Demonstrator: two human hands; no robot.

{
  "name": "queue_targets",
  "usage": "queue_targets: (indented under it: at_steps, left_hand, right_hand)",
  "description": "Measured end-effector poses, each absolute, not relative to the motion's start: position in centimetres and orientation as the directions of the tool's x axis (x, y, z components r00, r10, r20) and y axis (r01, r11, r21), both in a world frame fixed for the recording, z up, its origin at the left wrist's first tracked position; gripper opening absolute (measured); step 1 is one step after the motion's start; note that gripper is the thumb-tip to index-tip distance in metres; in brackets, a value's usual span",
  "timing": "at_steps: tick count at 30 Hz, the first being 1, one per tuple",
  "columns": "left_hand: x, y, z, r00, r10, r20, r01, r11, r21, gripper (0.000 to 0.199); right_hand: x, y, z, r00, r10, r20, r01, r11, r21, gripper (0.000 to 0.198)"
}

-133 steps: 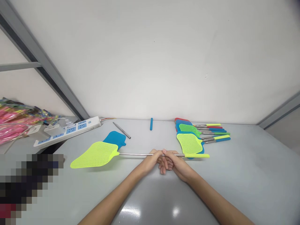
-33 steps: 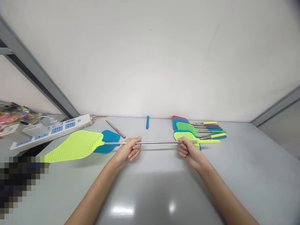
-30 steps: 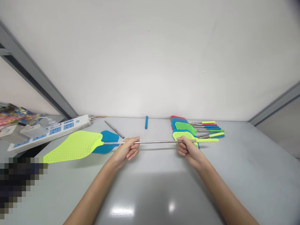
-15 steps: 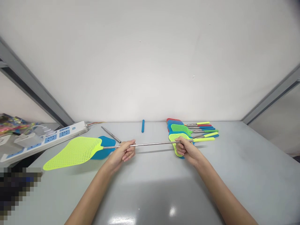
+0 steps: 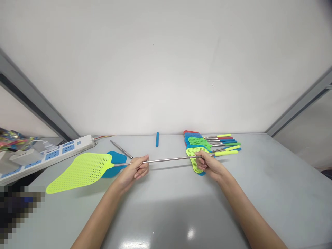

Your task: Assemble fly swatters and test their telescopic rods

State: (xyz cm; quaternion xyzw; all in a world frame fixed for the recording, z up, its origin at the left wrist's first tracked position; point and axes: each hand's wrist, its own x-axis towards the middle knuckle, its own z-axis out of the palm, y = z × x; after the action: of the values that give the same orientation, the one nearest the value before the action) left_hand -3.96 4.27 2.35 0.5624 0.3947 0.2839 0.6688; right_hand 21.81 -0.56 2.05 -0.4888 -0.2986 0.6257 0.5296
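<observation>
A yellow-green fly swatter [image 5: 81, 171] with a perforated head and an extended metal rod lies crosswise before me, its head to the left. My left hand [image 5: 136, 171] is closed around the rod near the head. My right hand [image 5: 209, 165] grips the other end of the rod, beside its yellow handle. Under the held swatter's head lies a blue swatter head [image 5: 119, 158], partly hidden. Close behind my right hand is a pile of swatters, with a yellow one [image 5: 193, 152] and a green one [image 5: 198, 141] showing on it, handles pointing right.
A loose metal rod [image 5: 121, 149] lies at the left and a blue handle [image 5: 157, 139] stands out near the wall. The white power strip [image 5: 74, 147] with plugs runs along the table's left side. A white wall [image 5: 160, 76] closes off the back.
Both hands keep their grip on the rod with hardly any movement. The swatter's head has dipped slightly at its left tip, and the view has shifted a little.
</observation>
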Motion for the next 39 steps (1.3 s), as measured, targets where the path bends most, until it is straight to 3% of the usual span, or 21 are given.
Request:
queue_targets:
  at_steps: [8, 16, 22, 32, 39]
  left_hand:
    - [-4.3, 4.3, 2.3, 0.494, 0.850, -0.183, 0.033, 0.192, 0.981, 0.044]
    - [-3.5, 4.7, 0.7, 0.329, 0.935, -0.134, -0.091, 0.172, 0.981, 0.042]
    - [-1.9, 3.8, -0.4, 0.412, 0.899, -0.147, 0.001, 0.161, 0.987, 0.042]
    - [0.6, 1.1, -1.0, 0.588, 0.796, -0.142, 0.161, 0.057, 0.985, 0.051]
    - [0.8, 1.0, -1.1, 0.647, 0.747, -0.155, 0.091, 0.126, 0.988, 0.048]
  right_hand:
    - [21.7, -0.6, 1.8, -0.025, 0.944, -0.328, -0.406, -0.310, -0.860, 0.033]
    - [18.9, -0.6, -0.8, -0.030, 0.914, -0.405, -0.492, -0.366, -0.790, 0.035]
    - [17.8, -1.1, -0.6, -0.021, 0.928, -0.373, -0.494, -0.334, -0.803, 0.035]
    - [13.1, -3.4, -1.6, -0.286, 0.928, -0.239, -0.470, -0.353, -0.809, 0.039]
    - [13.1, -3.4, -1.6, -0.328, 0.908, -0.259, -0.483, -0.397, -0.781, 0.040]
